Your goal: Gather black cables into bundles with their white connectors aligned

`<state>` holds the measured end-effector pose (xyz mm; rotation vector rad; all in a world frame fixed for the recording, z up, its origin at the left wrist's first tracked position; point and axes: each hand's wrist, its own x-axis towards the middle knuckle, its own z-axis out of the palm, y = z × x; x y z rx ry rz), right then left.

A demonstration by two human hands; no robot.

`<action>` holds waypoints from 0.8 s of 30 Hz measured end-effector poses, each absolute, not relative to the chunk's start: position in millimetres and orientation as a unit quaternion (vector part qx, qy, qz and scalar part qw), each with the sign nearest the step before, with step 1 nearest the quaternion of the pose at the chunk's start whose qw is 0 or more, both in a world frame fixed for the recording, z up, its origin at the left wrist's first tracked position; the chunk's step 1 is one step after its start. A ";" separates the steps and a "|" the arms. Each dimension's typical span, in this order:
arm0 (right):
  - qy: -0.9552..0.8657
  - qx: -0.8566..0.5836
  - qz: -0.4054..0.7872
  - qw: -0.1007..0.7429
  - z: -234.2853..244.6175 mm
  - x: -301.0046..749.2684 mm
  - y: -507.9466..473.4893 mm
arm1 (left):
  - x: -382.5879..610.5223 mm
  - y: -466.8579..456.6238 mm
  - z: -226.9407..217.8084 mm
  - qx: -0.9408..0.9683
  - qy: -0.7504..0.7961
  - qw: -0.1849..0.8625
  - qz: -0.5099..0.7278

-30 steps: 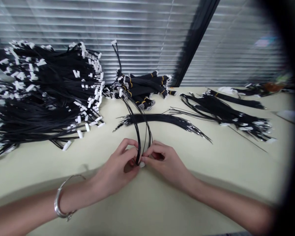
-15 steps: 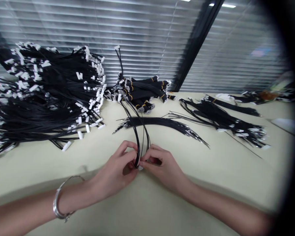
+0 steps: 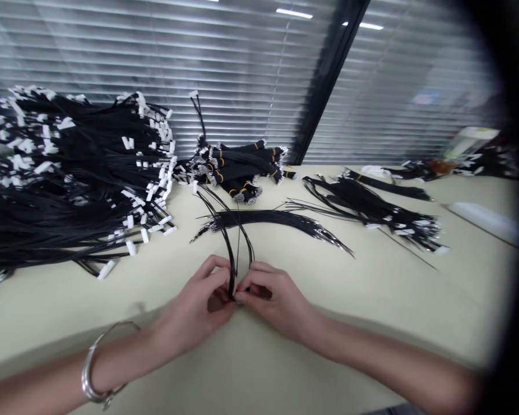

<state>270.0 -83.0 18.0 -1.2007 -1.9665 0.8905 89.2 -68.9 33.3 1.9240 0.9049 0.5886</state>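
Observation:
Between both sets of fingertips, near the middle of the table, is a black wire harness (image 3: 230, 248) whose wires arch up and away toward the back. My left hand (image 3: 201, 300) is closed around the near end of the wires. My right hand (image 3: 277, 297) pinches at the same end, its fingertips touching those of the left. The connector at that end is hidden by the fingers. A white connector (image 3: 195, 187) shows at the harness's far end. Just beyond the hands lies a loose bundle of black wires (image 3: 281, 217) with bare metal terminals at its ends.
A large heap of black cables with white connectors (image 3: 78, 178) fills the left. Yellow-banded wire bundles (image 3: 242, 164) sit at the back by the window blinds (image 3: 233, 69). More black cables (image 3: 372, 202) lie to the right, with a pale container (image 3: 473, 141) behind.
The view has shifted slightly, so everything sits a little further left. Both hands keep their pinch on the harness; the white piece seen at the fingertips is now covered.

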 end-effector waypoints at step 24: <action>-0.716 -0.690 -0.096 0.039 31.2 408.9 1.2 | 91.2 -62.8 24.0 0.695 0.379 0.562 0.239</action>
